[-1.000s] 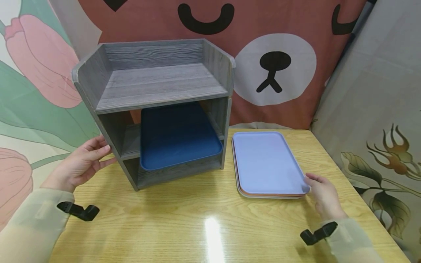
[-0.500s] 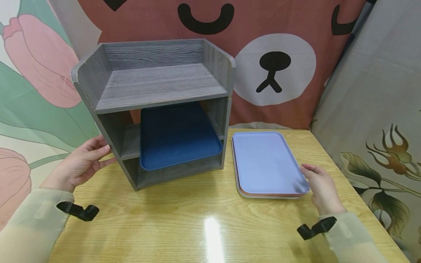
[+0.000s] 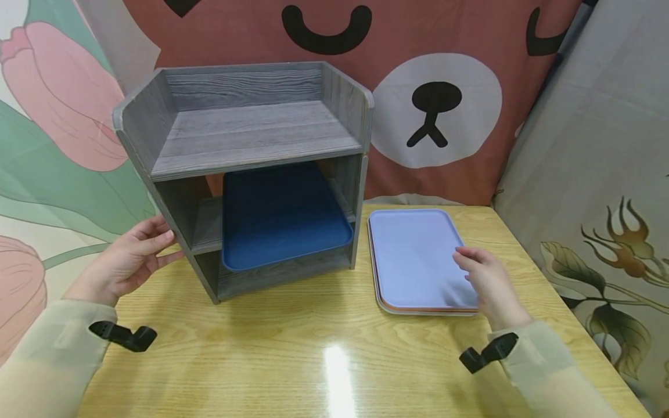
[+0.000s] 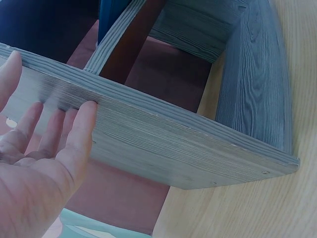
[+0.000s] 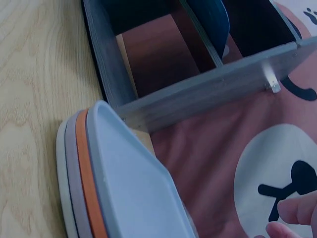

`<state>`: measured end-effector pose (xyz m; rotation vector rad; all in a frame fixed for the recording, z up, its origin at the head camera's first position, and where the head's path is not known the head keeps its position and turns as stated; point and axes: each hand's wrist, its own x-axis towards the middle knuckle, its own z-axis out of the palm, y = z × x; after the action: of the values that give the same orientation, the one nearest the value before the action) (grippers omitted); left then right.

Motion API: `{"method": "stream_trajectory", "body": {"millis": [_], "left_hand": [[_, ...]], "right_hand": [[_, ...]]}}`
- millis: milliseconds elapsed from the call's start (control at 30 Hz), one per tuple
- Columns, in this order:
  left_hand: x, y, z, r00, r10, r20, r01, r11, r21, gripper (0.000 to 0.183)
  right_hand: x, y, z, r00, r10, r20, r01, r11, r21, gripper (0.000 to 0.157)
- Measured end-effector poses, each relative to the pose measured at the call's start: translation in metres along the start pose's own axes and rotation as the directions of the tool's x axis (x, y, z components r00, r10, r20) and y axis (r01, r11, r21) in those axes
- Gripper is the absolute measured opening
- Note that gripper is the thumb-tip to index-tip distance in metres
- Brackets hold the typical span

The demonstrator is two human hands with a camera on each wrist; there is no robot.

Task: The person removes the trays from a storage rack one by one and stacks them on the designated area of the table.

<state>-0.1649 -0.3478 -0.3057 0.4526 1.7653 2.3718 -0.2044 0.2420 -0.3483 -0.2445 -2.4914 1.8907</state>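
Observation:
A grey wood-grain shelf stands on the table at left. My left hand touches its left side panel with extended fingers, the thumb at the front edge; in the left wrist view the fingertips lie against the panel. On the shelf's middle level rests a dark blue tray, its front sticking out. To the right lies a stack of several trays, topped by a pale periwinkle tray. Below it the right wrist view shows an orange tray and paler ones. My right hand hovers over the stack's right edge, fingers loosely bent, holding nothing.
The wooden table runs to a patterned cloth on the right. Behind the shelf hangs a red bear-print cloth. A floral cloth hangs at left, near my left hand.
My right hand has left the tray stack's front right corner and moved up and left, over its right edge. The left hand, shelf and trays look unmoved.

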Motion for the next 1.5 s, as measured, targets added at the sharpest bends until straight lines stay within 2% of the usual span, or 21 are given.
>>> {"method": "stream_trajectory", "body": {"millis": [467,667,1133,1500], "left_hand": [[0.000,0.000,0.001,1.000,-0.011,-0.021,0.011,1.000,0.011,0.039],[0.001,0.000,0.000,1.000,-0.010,-0.024,0.011,1.000,0.019,0.040],[0.000,0.000,0.000,0.999,-0.016,-0.034,0.017,0.999,0.031,0.039],[0.001,0.000,-0.001,0.999,-0.016,-0.033,0.017,0.999,0.050,0.041]], "right_hand": [[0.001,-0.022,0.026,0.989,-0.065,0.137,0.069,0.997,-0.029,0.050],[0.000,-0.029,0.036,0.983,-0.097,0.158,0.102,0.994,-0.026,0.047],[-0.004,-0.048,0.060,0.954,-0.114,0.279,0.120,0.993,-0.006,0.045],[-0.003,-0.062,0.078,0.941,-0.117,0.317,0.127,0.992,-0.010,0.040]]}}
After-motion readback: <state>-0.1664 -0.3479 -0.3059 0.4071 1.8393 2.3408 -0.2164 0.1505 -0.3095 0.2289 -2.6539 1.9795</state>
